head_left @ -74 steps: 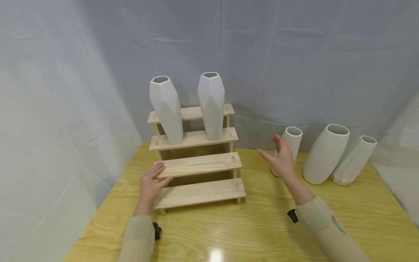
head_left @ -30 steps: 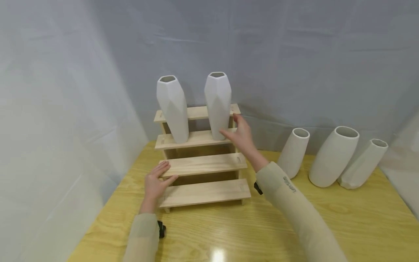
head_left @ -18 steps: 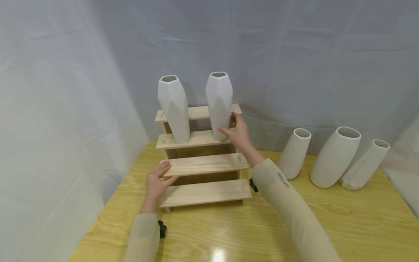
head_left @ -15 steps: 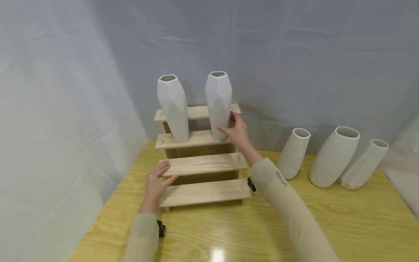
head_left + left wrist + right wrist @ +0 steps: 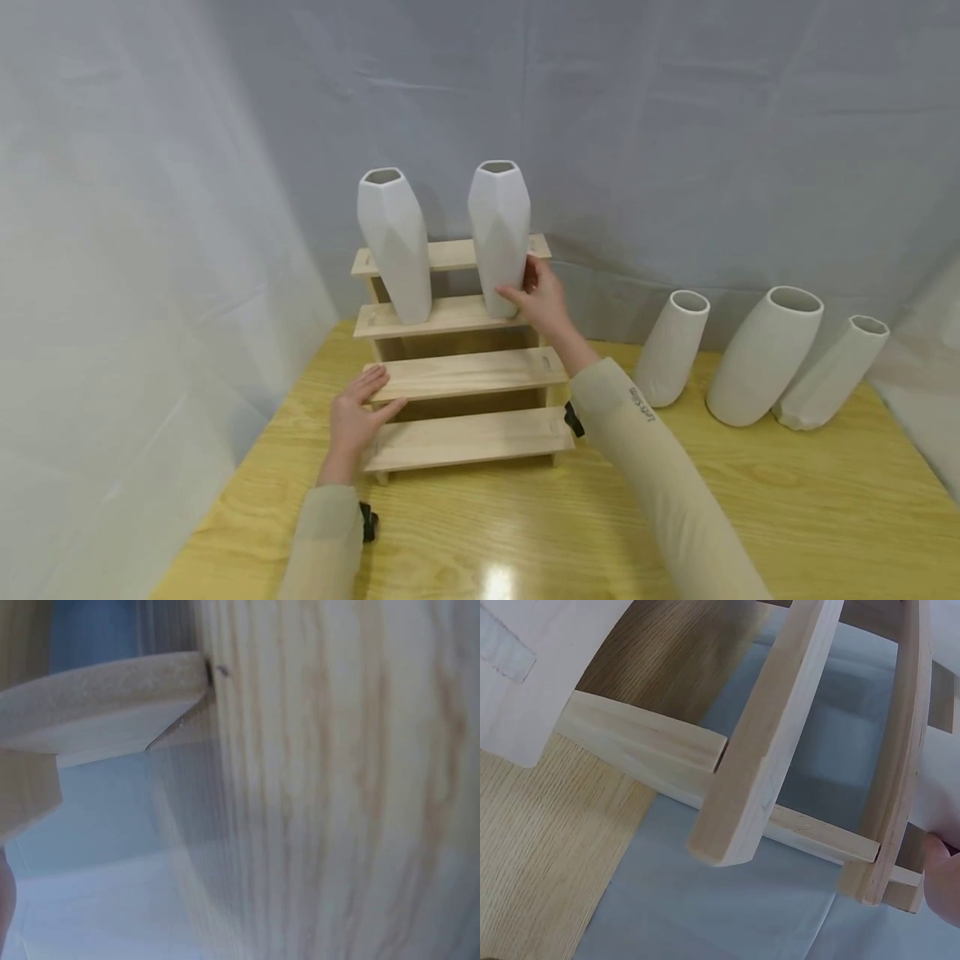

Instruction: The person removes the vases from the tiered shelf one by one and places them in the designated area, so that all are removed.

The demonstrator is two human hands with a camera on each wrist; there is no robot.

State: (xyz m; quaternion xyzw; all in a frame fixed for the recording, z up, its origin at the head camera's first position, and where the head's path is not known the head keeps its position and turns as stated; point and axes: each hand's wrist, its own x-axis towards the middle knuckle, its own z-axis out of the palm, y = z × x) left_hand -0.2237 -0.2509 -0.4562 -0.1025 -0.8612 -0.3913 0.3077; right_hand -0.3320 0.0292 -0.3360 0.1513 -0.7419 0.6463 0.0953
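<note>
Two tall white faceted vases stand upright on a stepped wooden stand (image 5: 465,373). My right hand (image 5: 546,302) holds the right faceted vase (image 5: 498,221) low on its right side, thumb in front and fingers curled around the side. The left faceted vase (image 5: 396,246) stands apart on the same step. My left hand (image 5: 354,419) rests on the stand's left end, fingers extended over a step, thumb spread just below it. In the right wrist view, only part of the right hand (image 5: 943,881) shows at the edge. The left wrist view is mostly filled by blurred wood.
A narrow white vase (image 5: 672,350), a wide rounded vase (image 5: 765,358) and a ribbed vase (image 5: 831,375) stand on the yellow wooden table (image 5: 675,500) to the right. A grey cloth (image 5: 637,125) hangs behind; pale cloth (image 5: 135,292) hangs on the left.
My right hand has moved left from beside the narrow vase to the right faceted vase and closed around its lower part. The left hand stays on the stand.
</note>
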